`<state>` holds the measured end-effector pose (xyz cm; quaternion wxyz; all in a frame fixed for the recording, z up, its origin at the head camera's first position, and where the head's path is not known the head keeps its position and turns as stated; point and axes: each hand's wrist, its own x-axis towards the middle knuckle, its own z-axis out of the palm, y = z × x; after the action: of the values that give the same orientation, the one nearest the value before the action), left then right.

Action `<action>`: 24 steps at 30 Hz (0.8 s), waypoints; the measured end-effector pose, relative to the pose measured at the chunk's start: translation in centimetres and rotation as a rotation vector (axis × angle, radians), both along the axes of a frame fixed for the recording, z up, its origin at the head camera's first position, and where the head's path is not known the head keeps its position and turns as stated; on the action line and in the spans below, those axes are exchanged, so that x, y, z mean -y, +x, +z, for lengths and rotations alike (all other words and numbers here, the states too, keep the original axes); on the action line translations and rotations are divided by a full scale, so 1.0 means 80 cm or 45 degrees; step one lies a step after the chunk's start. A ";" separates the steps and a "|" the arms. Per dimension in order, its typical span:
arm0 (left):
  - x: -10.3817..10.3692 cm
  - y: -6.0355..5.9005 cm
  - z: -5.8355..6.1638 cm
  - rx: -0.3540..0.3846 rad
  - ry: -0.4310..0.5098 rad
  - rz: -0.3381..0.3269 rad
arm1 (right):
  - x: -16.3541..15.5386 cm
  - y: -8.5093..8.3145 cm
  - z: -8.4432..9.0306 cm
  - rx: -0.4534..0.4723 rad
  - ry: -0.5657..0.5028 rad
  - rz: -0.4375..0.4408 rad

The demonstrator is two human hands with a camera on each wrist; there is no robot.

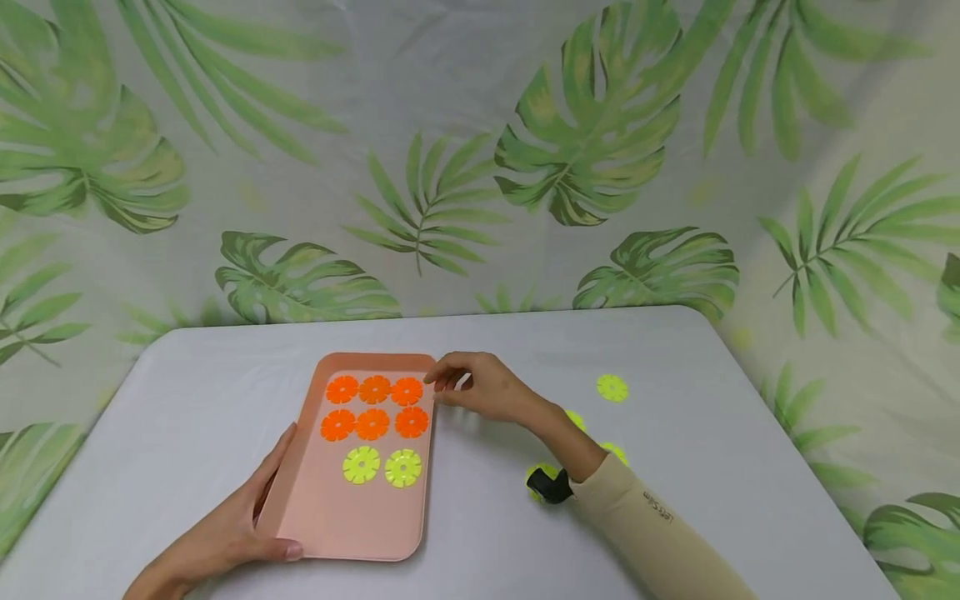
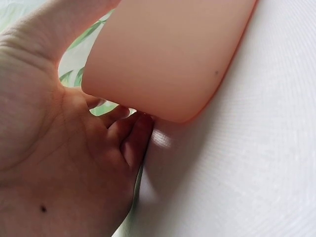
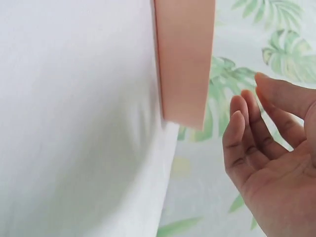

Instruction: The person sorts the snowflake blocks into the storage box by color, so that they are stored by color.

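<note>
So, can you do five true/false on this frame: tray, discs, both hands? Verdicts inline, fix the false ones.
1. The tray holds six orange discs in two rows of three. True.
2. The left hand is clear of the tray. False: it grips the tray at its near left corner.
3. The two yellow discs in the tray lie nearer the person than the orange ones. True.
4. The right hand pinches an orange disc. False: no disc shows in its grasp.
5. More yellow discs lie on the table to the right of the tray. True.
</note>
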<state>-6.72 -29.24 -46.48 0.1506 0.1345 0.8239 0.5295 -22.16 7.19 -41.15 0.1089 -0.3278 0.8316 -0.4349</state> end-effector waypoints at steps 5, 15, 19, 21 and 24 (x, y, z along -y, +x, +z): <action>-0.001 0.000 0.002 0.006 -0.012 0.001 | -0.031 -0.006 0.003 -0.023 -0.009 -0.048; -0.002 0.000 0.001 0.044 0.012 0.002 | -0.081 -0.008 0.003 -0.043 0.008 -0.112; -0.002 -0.001 0.001 0.048 0.010 0.005 | -0.096 -0.007 0.004 -0.038 0.013 -0.131; -0.002 -0.001 0.001 0.050 0.018 0.003 | -0.103 -0.006 0.002 -0.033 0.013 -0.131; -0.001 0.000 0.001 0.035 0.012 0.001 | -0.112 -0.006 0.000 -0.024 0.027 -0.136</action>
<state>-6.74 -29.18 -46.41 0.1611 0.1275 0.8194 0.5352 -22.65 16.17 -41.12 0.0811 -0.2860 0.8534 -0.4282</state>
